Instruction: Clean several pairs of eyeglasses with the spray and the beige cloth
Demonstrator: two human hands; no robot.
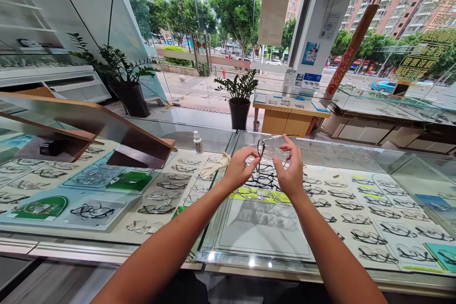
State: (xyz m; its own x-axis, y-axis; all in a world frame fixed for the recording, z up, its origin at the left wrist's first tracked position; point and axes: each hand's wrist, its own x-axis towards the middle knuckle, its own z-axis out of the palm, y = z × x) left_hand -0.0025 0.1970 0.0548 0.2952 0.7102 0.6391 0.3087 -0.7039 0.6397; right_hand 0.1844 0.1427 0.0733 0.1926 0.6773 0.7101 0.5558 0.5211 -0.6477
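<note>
My left hand (242, 166) pinches a pair of eyeglasses (261, 147) by the dark front rim, between thumb and fingers. The glasses are raised above the glass counter and seen nearly edge-on, one arm stretching to the right. Close to that arm's end is my right hand (291, 171), its thumb and fingers apart. Its fingertips seem to touch the arm; a firm grip does not show. Below both hands, rows of spectacle frames (261, 180) lie inside the glass display case (263, 251), partly hidden by my hands.
A small white bottle (197, 142) and a pale crumpled cloth (215, 166) are left of my hands. Wood-edged panels (138, 147) lean over the counter at left. Beyond it stand potted plants (239, 111) and a small display table (290, 114), before the shop window.
</note>
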